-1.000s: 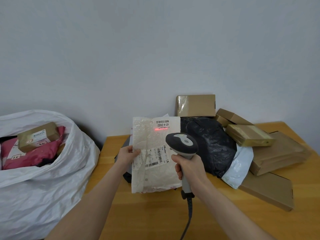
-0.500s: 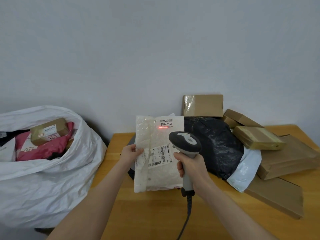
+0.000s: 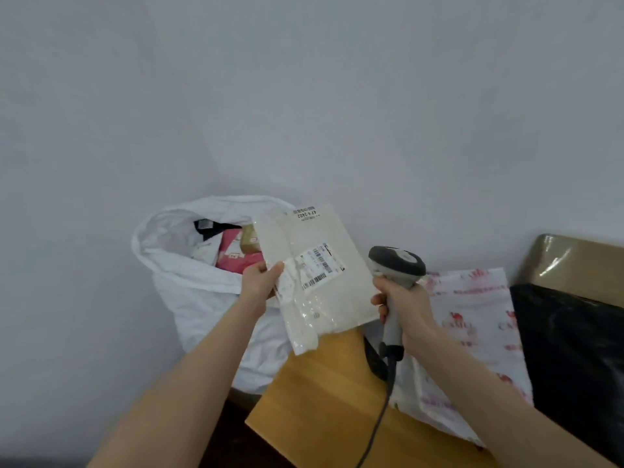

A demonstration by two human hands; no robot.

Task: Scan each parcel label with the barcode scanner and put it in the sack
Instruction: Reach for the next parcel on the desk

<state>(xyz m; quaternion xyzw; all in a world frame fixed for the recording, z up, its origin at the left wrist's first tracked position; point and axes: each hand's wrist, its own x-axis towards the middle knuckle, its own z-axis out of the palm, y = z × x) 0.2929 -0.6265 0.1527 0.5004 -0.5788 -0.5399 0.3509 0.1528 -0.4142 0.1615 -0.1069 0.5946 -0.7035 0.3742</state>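
Observation:
My left hand (image 3: 261, 278) pinches the left edge of a white bubble-wrap parcel (image 3: 324, 298), label facing me, held tilted in the air between the table and the sack. The white sack (image 3: 189, 288) stands open on the floor to the left, with pink, brown and black parcels inside. My right hand (image 3: 403, 298) grips the handle of the grey barcode scanner (image 3: 396, 265), just right of the parcel; its cable hangs down over the table.
The wooden table (image 3: 320, 400) has its corner below the parcel. On it lie a white mailer with red print (image 3: 472, 332), a black plastic parcel (image 3: 574, 359) and a taped cardboard box (image 3: 574, 261) at the right edge. A plain wall is behind.
The view has swung left. My left hand has carried the white parcel off the table pile toward the sack. The red scan line on the parcel is gone.

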